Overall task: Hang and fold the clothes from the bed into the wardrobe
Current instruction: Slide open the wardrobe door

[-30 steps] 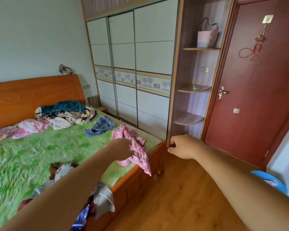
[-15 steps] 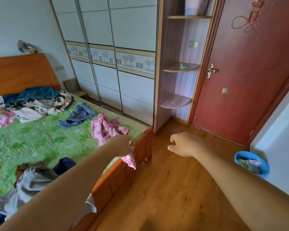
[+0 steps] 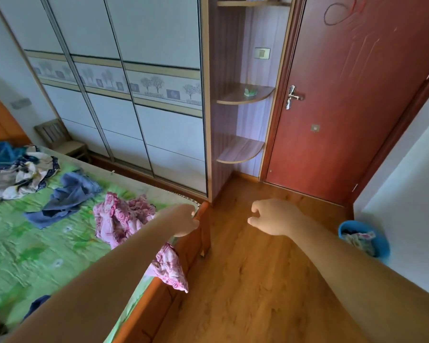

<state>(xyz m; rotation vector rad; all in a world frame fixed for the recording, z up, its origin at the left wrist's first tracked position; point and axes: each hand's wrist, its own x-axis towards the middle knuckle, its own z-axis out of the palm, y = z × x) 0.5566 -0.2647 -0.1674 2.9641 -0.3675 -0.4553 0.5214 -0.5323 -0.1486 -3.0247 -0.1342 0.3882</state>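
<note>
- Pink and floral, the garment (image 3: 124, 219) lies crumpled on the bed (image 3: 22, 243), just left of our left hand (image 3: 183, 220). One end passes under our forearm and hangs over the footboard (image 3: 203, 233).
- Our left hand is over the bed's corner with its fingers bent down at the footboard's top edge. The fingertips are hidden, so we cannot tell whether they pinch the cloth or only rest there.
- Our right hand (image 3: 274, 216) is out over the floor (image 3: 245, 280), apart from the left hand. Its fingers are curled toward the palm with the thumb beside them, and they hold nothing.
- Farther left of the left fingers, a blue garment (image 3: 67, 194) lies on the green sheet, and beyond it a mixed heap (image 3: 18, 172) of clothes.
- Beyond both sets of fingers stands the wardrobe (image 3: 159, 134) with its sliding doors closed. Corner shelves (image 3: 243, 95) sit at its right end.
- A small chair (image 3: 60, 139) stands between the bed and the wardrobe.
- Right of the right fingers we see a red door (image 3: 357, 107), and nearer us a blue basin (image 3: 344, 226) with cloth in it, against the wall.
</note>
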